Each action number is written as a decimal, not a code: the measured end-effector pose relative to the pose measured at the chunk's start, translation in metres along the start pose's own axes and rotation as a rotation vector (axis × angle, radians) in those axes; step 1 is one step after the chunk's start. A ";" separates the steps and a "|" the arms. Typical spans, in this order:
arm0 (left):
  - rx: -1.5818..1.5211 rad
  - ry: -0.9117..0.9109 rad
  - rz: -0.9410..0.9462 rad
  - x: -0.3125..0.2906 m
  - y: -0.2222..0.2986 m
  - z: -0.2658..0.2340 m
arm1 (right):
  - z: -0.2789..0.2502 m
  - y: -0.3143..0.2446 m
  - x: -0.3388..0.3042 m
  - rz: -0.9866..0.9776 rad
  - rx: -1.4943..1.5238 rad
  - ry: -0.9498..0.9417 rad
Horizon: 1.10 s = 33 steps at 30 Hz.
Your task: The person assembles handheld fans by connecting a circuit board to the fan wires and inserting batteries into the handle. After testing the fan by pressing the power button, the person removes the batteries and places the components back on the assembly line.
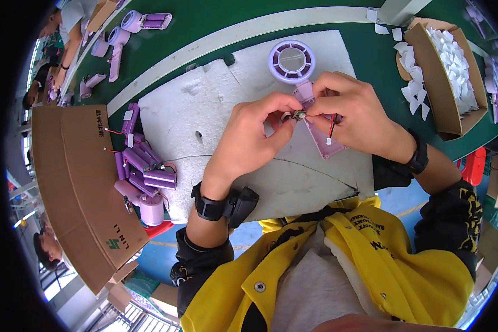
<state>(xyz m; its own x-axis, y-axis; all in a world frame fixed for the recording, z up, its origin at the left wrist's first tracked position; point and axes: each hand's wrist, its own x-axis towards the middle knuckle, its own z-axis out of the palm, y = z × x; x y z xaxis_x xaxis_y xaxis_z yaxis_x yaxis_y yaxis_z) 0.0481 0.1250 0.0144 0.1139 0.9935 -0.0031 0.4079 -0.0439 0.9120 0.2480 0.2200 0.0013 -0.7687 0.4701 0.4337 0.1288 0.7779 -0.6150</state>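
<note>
Lilac plastic handheld fan (pixel 301 74) lies half-assembled on the white foam sheet (pixel 216 110) over the green table (pixel 205 22).
Its round head looks finished, but the handle shell is open. Left hand (pixel 254 138) and right hand (pixel 351 110) both pinch a small circuit board (pixel 299 115), not yet seated; its red-black lead with a white plug (pixel 330 134) dangles unconnected.

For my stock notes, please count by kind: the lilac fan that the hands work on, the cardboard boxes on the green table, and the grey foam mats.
Lilac handheld fan under the left hand and right hand: 1
Cardboard boxes, one large, one with white pieces: 2
Grey foam mat: 1
Total: 4
</note>
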 end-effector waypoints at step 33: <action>0.198 0.004 0.123 -0.002 0.010 -0.011 | 0.008 -0.005 -0.003 0.046 0.006 -0.013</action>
<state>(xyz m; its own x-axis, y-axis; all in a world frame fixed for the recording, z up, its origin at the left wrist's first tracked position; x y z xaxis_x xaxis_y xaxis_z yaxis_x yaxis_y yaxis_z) 0.0423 0.1241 0.0275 0.1702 0.9797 0.1055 0.5612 -0.1843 0.8069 0.2446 0.2117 -0.0024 -0.7699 0.4998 0.3968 0.1604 0.7534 -0.6377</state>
